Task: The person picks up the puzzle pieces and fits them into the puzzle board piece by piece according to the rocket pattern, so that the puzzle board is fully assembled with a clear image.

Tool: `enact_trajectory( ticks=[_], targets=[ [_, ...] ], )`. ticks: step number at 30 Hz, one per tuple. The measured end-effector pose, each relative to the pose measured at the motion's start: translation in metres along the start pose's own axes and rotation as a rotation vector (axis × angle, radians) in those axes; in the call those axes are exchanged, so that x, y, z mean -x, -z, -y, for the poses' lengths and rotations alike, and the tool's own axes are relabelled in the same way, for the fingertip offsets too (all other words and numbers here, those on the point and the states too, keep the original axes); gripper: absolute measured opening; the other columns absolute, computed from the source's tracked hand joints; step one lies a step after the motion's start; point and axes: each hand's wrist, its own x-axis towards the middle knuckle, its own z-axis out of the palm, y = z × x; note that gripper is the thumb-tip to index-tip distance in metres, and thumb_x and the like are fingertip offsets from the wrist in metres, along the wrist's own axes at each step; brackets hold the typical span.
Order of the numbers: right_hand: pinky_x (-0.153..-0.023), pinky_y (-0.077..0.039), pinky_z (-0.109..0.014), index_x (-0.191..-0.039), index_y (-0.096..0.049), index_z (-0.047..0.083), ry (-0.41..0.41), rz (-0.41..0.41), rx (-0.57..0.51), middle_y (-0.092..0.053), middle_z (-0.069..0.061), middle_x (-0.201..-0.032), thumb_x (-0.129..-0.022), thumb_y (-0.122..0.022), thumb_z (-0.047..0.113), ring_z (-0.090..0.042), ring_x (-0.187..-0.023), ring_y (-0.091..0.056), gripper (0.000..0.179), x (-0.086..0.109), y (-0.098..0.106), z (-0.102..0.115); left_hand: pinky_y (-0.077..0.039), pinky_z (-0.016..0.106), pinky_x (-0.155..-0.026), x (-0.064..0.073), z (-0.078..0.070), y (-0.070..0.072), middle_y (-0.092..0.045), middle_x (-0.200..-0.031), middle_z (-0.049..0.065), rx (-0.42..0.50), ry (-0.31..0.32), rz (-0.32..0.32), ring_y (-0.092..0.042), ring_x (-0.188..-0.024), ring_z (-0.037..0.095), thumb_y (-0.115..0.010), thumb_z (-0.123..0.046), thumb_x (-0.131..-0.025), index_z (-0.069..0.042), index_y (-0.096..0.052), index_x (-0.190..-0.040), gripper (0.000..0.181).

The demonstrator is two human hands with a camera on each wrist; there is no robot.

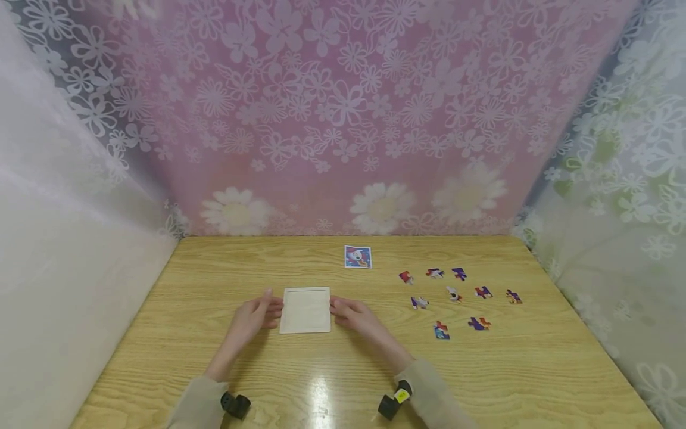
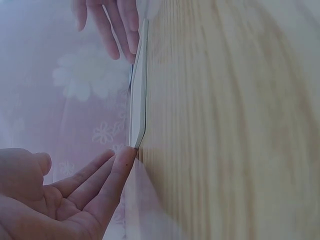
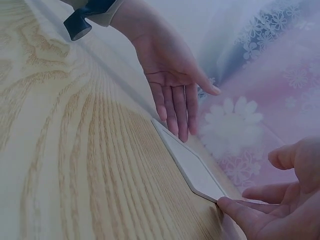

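The square tray (image 1: 305, 310) sits before me on the counter (image 1: 225, 258), between my left hand (image 1: 252, 317) and right hand (image 1: 361, 319), both with fingers extended and relaxed at its sides, not curled round it. I judge it thin, light and stiff, perhaps a bit slick, best taken by opposite edges of the rim. Within the rim, its shallow recess shows only a pale floor; the loose puzzle pieces (image 1: 483, 292) lie outside, to my right.
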Motion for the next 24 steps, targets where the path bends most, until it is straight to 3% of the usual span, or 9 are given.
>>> enact_trajectory(
  ticks=[11,24],
  targets=[
    [-0.115,-0.039,-0.047,-0.148,-0.035,-0.017,-0.004,-0.019,0.009,-0.035,-0.031,-0.156,-0.111,-0.039,0.02,-0.042,-0.142,-0.04,0.053,0.007,0.01,0.0,-0.061,0.041,-0.083,-0.002,-0.002,-0.009,-0.068,-0.119,0.03,0.026,-0.006,0.026,-0.069,-0.11,0.04,-0.036,-0.036,-0.112,0.013,-0.065,-0.123,0.057],
    [-0.115,-0.038,-0.047,-0.148,-0.033,-0.018,-0.003,-0.009,0.025,-0.034,-0.032,-0.156,-0.112,-0.037,0.02,-0.042,-0.142,-0.04,0.053,0.014,0.023,-0.001,-0.061,0.045,-0.084,-0.005,-0.003,-0.022,-0.068,-0.118,0.031,0.037,-0.026,0.032,-0.069,-0.108,0.042,-0.037,-0.036,-0.112,0.014,-0.065,-0.121,0.058]
  ],
)
